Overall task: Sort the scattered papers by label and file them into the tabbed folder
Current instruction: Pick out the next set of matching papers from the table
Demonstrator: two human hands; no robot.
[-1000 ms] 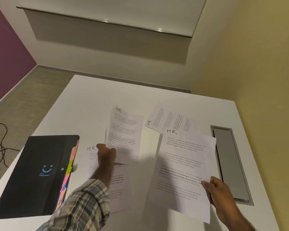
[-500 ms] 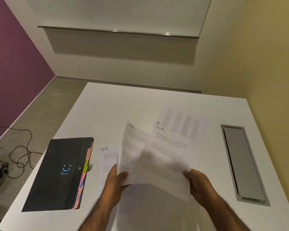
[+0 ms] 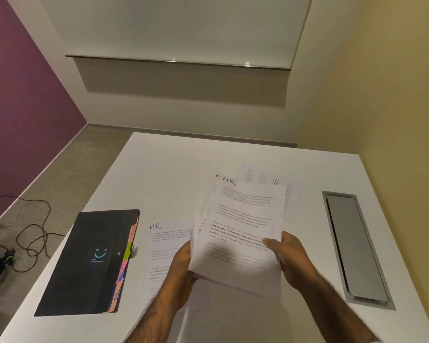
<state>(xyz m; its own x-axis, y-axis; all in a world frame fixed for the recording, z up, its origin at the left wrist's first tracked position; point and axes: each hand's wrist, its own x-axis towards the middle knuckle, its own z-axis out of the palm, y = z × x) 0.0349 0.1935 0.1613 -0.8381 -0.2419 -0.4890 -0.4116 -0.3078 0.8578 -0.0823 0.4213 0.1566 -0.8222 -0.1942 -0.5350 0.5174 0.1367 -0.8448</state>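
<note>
Stuff around the hands first: the black tabbed folder (image 3: 92, 261) lies flat at about 9 o'clock from them, with colored tabs (image 3: 125, 263) - peach, yellow, pink, blue - poking out of its right edge. One loose sheet (image 3: 166, 241) sits on the table between the folder and the hands, its lower right corner hidden under the left hand (image 3: 181, 263). Another sheet (image 3: 265, 179) lies turned sideways at 12 to 1 o'clock, mostly blocked by the held sheets (image 3: 243, 219). Those are two pages, lifted off the table and overlapping. The left hand's fingers are curled round their lower left edge, and the right hand (image 3: 287, 258) pinches the right edge with the thumb on top. Writing: "HR" is handwritten at the top of the front held page and on the loose sheet, and the page behind shows just an "H". The bold printed line has "Defined by a slower pace" in it; the rest is too small to read. The folder cover has a little blue smiley logo. It's a white table (image 3: 174, 174) with a metal hatch (image 3: 352, 246) set into it at 3 o'clock. There's a purple wall at 10 o'clock, a yellowish wall on the right, and grey carpet with a black cable (image 3: 32, 233) tangled on it.
</note>
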